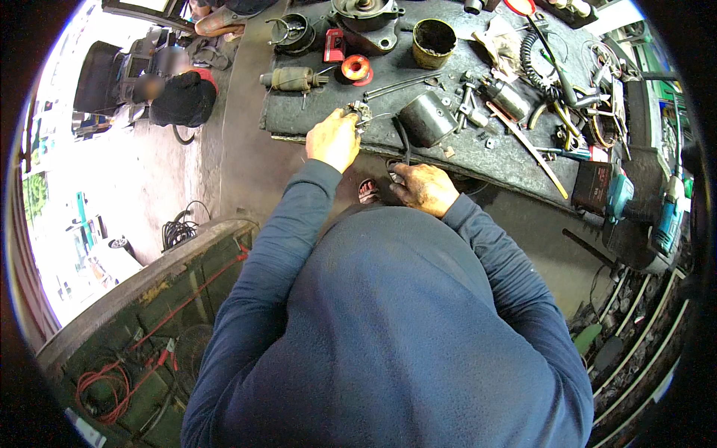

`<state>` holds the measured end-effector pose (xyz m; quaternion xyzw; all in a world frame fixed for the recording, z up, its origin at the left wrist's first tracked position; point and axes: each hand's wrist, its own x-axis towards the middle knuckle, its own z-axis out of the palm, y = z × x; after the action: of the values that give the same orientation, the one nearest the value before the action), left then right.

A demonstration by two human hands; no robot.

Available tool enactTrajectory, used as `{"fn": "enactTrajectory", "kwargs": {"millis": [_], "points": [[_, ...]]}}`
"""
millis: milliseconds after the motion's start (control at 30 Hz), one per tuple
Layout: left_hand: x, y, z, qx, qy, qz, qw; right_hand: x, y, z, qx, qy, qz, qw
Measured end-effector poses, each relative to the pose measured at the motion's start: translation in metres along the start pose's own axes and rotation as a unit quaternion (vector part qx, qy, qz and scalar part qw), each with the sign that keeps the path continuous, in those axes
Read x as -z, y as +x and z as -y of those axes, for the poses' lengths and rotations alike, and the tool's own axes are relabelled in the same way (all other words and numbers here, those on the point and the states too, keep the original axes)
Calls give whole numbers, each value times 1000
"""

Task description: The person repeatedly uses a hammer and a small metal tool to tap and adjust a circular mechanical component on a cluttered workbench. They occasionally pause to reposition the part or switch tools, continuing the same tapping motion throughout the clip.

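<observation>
My left hand (334, 140) is at the bench's front edge, its fingers closed on a small metal part with bits of wire (360, 113). Lower and to the right, my right hand (426, 188) is curled in front of the edge. From its fingers a slim black tool (404, 142) rises toward the bench, and a thin bright tip or wire runs from its top toward the metal part. What lies inside the right fingers is mostly hidden. A dark metal cylinder (428, 119) lies on its side just beyond the tool. An orange-red spool (356, 69) sits past my left hand.
On the dark workbench (299, 112) lie a cylindrical motor part (293, 79), a grimy cup (434, 42), a long flat strip (529, 149) and a coiled black cable (532, 60). A blue-green power tool (667, 216) is at right. A green bin (149, 306) with red cables stands lower left.
</observation>
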<state>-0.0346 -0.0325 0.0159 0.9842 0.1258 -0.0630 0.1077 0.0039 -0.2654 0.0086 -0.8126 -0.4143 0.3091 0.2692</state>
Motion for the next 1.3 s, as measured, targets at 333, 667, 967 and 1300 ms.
{"fn": "enactTrajectory", "kwargs": {"millis": [333,667,967,1300], "points": [[-13,2,0,-2,4,-58,998,-14,-5,-7,7,-7,-25,1000],[-2,5,-11,-13,58,13,998,-14,-14,-7,5,-25,-59,998],[0,9,-13,-32,70,22,997,-7,-16,-7,-25,-14,-72,997],[-7,10,-9,-28,86,-5,996,-12,-30,-6,-46,2,-97,994]]}}
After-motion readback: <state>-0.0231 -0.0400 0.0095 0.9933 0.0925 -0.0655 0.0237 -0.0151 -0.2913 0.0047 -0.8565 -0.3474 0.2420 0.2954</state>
